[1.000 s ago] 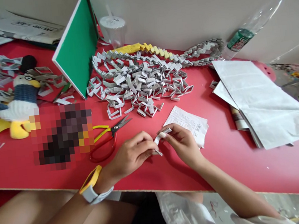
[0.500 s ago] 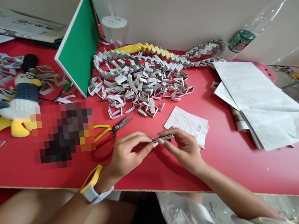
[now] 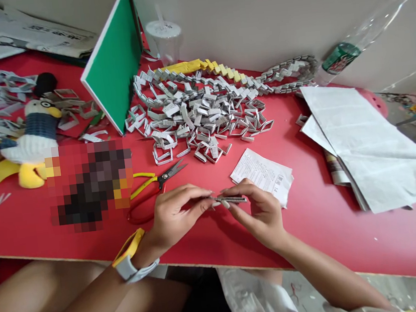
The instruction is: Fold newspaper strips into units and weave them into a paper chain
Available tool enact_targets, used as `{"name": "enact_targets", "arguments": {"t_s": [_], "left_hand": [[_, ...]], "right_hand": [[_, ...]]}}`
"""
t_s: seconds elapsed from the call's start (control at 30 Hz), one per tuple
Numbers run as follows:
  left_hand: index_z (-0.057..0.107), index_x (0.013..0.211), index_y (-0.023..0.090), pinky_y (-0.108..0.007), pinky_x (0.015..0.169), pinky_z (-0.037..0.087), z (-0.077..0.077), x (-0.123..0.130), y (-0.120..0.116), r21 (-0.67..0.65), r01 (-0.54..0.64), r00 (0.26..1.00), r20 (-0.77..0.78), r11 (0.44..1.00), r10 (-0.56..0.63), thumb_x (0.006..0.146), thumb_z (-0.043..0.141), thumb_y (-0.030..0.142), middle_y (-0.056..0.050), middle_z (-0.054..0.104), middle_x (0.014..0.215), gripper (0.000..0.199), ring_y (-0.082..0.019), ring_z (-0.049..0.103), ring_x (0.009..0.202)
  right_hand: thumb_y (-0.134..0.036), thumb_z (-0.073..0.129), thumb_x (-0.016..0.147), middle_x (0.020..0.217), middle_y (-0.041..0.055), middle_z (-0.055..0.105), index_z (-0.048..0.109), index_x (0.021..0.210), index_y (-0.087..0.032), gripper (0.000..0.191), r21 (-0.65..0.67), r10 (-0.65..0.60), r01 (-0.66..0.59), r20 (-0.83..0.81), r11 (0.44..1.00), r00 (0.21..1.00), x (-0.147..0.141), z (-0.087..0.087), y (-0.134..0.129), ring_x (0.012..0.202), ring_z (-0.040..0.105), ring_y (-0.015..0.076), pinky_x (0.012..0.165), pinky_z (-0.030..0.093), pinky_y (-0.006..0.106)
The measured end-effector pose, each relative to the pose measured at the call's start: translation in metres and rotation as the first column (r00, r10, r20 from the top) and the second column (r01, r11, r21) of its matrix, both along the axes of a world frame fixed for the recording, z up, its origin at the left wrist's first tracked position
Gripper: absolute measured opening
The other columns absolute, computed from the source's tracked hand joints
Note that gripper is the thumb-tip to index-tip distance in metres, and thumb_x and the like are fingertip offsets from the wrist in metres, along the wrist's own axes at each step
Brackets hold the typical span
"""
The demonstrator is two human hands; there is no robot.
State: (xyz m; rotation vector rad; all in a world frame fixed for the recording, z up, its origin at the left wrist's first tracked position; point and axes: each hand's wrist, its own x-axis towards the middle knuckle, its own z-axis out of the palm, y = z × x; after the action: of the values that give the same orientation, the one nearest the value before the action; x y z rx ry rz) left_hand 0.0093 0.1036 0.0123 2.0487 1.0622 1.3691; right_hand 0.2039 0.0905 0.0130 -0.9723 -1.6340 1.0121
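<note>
Between both hands I hold a narrow folded paper strip, roughly level above the red table. My left hand, with a yellow and grey watch on its wrist, pinches the strip's left end. My right hand pinches it farther right, thumb below and fingers above. Behind the right hand lies a printed paper sheet. Scissors with yellow and red handles lie beyond my left hand, blades apart. Farther back is a heap of folded paper links.
A woven paper chain with a yellow section runs along the wall. A green board stands upright at left, near a plush bird. A lidded cup, a plastic bottle and large paper sheets are also on the table.
The strip's right end has tipped slightly down and shifted a little right. Both hands keep their pinch. The whole view has shifted slightly.
</note>
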Motion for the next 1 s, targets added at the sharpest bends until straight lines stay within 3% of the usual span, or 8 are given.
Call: {"name": "enact_targets", "arguments": {"t_s": [0.23,0.4,0.53,0.63,0.83,1.0], "left_hand": [[0.064,0.091,0.016,-0.014,0.062,0.056,-0.0039,-0.0005,-0.0049,0.007,-0.022,0.999,0.027,1.0,0.022,0.077,0.073,0.009,0.0,0.071,0.076,0.019,-0.008,0.068,0.065],[0.064,0.103,0.016,-0.022,0.068,0.059,-0.0036,-0.003,-0.003,-0.143,0.137,0.985,0.127,0.98,-0.12,0.072,0.079,0.018,-0.004,0.071,0.086,0.035,-0.014,0.07,0.077],[0.066,0.087,0.015,-0.02,0.065,0.054,0.0013,-0.0018,-0.0003,-0.171,0.2,0.975,0.13,0.965,-0.179,0.078,0.071,0.01,-0.002,0.069,0.077,0.011,-0.011,0.065,0.071],[0.063,0.079,0.014,-0.019,0.06,0.051,0.0028,-0.0007,-0.0014,-0.2,0.219,0.968,0.165,0.955,-0.187,0.079,0.068,0.005,0.0,0.066,0.069,0.011,-0.008,0.062,0.063],[0.062,0.079,0.014,-0.019,0.057,0.048,0.0033,-0.0022,-0.0054,-0.215,0.196,0.976,0.134,0.957,-0.169,0.081,0.064,0.005,0.001,0.064,0.065,0.01,-0.008,0.059,0.058],[0.055,0.071,0.016,-0.017,0.048,0.041,0.0032,-0.0015,-0.0043,-0.088,0.071,0.996,0.057,0.994,-0.066,0.081,0.062,0.008,0.003,0.056,0.059,0.015,-0.006,0.049,0.05]], "right_hand": [[-0.006,0.067,0.081,0.093,0.0014,0.072,0.065,0.109,-0.028,0.035,-0.003,-0.011,0.011,-0.016,1.0,1.0,-0.0008,-0.0008,-0.0036,0.08,0.062,0.0147,0.071,0.05,0.031],[-0.006,0.068,0.081,0.093,-0.0008,0.073,0.066,0.105,-0.029,0.033,-0.083,-0.054,0.044,-0.12,0.996,0.991,-0.0003,0.0008,-0.0039,0.082,0.065,0.0122,0.072,0.052,0.026],[-0.006,0.069,0.081,0.093,-0.0013,0.074,0.067,0.102,-0.028,0.03,-0.101,-0.063,0.049,-0.144,0.994,0.987,-0.0007,0.0027,-0.0021,0.082,0.066,0.0112,0.073,0.053,0.025],[-0.006,0.07,0.081,0.09,-0.0017,0.073,0.067,0.099,-0.027,0.028,-0.12,-0.064,0.047,-0.141,0.992,0.988,-0.0023,0.0025,-0.0026,0.081,0.066,0.0113,0.073,0.053,0.025],[-0.009,0.07,0.081,0.09,-0.0001,0.073,0.067,0.101,-0.027,0.027,-0.113,-0.081,0.07,-0.098,0.991,0.992,-0.0026,0.0005,-0.0032,0.082,0.065,0.014,0.073,0.052,0.029],[-0.009,0.065,0.083,0.094,0.0035,0.072,0.066,0.107,-0.026,0.029,-0.017,-0.137,0.137,-0.001,0.99,0.991,-0.003,0.0003,-0.0023,0.082,0.065,0.016,0.071,0.054,0.033]]}}
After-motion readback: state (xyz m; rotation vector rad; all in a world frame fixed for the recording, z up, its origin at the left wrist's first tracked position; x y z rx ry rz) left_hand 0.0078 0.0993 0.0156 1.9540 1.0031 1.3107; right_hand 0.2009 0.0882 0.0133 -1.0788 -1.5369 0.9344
